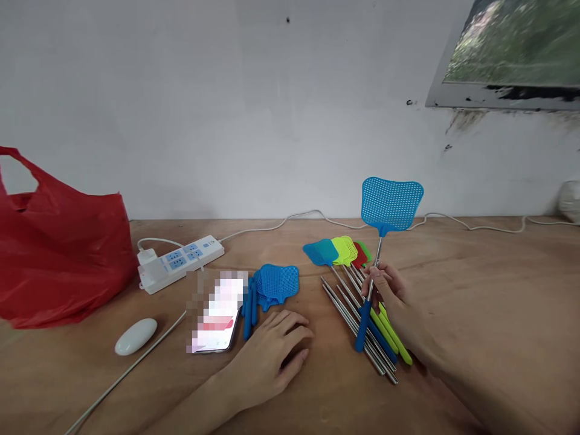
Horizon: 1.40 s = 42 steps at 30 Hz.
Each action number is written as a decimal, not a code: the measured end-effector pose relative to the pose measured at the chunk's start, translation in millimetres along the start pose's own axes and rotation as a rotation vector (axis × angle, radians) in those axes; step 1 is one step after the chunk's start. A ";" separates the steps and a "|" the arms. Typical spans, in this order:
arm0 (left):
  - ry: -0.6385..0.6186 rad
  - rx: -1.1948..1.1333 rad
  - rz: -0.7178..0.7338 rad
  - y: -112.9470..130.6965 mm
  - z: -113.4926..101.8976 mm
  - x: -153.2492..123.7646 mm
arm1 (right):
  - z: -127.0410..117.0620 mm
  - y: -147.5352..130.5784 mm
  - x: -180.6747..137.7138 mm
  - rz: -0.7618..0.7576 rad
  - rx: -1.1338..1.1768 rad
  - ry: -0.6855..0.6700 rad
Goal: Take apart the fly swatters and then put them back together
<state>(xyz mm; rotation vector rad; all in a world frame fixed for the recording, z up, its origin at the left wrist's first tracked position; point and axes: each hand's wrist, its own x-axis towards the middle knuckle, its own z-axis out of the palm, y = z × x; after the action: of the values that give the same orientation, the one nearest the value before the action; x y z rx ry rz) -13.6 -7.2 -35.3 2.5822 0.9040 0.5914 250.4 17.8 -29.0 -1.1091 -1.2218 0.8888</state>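
Left hand released and loosely curled, right hand grasping blue swatter, perforated head, silver shaft, darker handle

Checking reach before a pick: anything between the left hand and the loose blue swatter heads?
Nothing visible: only a strip of tabletop separates the left hand from the blue swatter heads. The blue handles lie to the heads' left.

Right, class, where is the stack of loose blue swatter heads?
In the head view, the stack of swatter heads lies just left of centre, beyond the left hand, right of blue handles.
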 end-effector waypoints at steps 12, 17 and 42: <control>0.030 0.012 0.010 -0.8 1.3 -1.2 | 2.7 -11.5 -0.4 -0.056 -0.015 0.072; 0.008 -0.012 -0.005 -0.3 0.7 -0.8 | 1.4 -9.3 0.3 -0.045 0.005 0.065; 0.564 0.031 0.261 3.8 -11.5 -9.2 | -18.3 -20.3 -0.7 -0.133 -0.605 -0.402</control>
<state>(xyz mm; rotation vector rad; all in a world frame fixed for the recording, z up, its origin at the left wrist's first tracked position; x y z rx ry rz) -23.8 -13.9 -26.3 2.6185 0.7274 1.4379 267.3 9.0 -9.4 -1.3331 -1.9592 0.6693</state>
